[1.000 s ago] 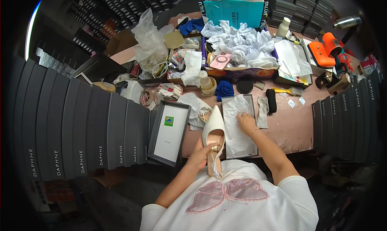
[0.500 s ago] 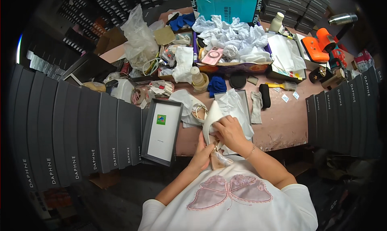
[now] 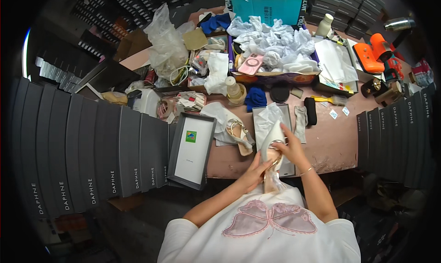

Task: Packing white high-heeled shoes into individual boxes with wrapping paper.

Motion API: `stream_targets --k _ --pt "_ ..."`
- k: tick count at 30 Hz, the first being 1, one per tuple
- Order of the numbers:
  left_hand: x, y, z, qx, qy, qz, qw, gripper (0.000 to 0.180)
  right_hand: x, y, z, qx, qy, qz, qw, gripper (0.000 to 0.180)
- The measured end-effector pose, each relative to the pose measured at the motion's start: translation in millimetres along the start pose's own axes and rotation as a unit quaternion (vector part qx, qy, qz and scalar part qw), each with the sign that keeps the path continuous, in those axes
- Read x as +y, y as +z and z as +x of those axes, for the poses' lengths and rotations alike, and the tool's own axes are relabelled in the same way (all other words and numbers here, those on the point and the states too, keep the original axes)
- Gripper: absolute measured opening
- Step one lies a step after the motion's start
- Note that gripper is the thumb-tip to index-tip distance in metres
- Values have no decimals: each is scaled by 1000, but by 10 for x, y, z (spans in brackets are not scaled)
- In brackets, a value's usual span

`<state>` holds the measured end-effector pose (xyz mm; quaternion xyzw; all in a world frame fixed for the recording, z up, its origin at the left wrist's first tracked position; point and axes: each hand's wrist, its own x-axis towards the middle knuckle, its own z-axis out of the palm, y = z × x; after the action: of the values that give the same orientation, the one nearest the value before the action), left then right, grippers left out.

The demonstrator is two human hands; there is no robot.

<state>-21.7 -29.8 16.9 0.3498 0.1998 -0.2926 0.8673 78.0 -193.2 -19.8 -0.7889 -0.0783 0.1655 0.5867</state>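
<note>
A white pointed-toe shoe (image 3: 274,136) with a gold-coloured strap is held in front of my chest, toe pointing away from me. My left hand (image 3: 252,175) closes on its left side near the strap. My right hand (image 3: 292,148) grips the right side, fingers along the front part and thumb at the opening. Clear wrapping hangs at the heel end. Just beyond lies an open grey shoe box (image 3: 288,167) with white tissue paper (image 3: 267,117) in it. The matching shoe (image 3: 237,133) rests on more tissue to the left.
A grey box lid (image 3: 190,152) lies left of my arms. Stacks of dark shoe boxes flank me on the left (image 3: 105,148) and right (image 3: 395,134). Behind stand a carton of crumpled paper (image 3: 275,42), a pink phone (image 3: 251,64), a yellow brush (image 3: 333,100) and an orange tape dispenser (image 3: 370,58).
Both hands have carried the shoe to the right, over the open box. The right hand has shifted from on top of the shoe to its right side. The matching shoe is now uncovered.
</note>
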Motion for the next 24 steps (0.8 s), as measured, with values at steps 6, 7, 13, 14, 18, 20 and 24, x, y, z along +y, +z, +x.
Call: stream_targets --k 6,7,13,14,18,20,24 --pt "440 -1057 441 366 161 133 907 56 562 43 293 -7 -78 -313 947 56" --pt "456 -1078 465 355 118 131 918 56 687 61 302 -23 -72 -316 946 54" --pt "-44 -1536 925 290 109 119 943 70 236 32 14 7 -179 -246 953 37" --pt "-100 -1543 1006 340 122 72 930 58 142 -45 -108 -22 -114 -200 973 38" --pt "206 -1108 313 172 95 -137 971 29 -193 -142 -468 -108 19 -23 994 41" --pt "285 -889 65 88 45 -233 967 31 -337 3 -589 -119 -2 21 993 43" --pt "265 -635 -117 -9 4 -312 950 33 -692 328 -645 -183 -79 26 980 37"
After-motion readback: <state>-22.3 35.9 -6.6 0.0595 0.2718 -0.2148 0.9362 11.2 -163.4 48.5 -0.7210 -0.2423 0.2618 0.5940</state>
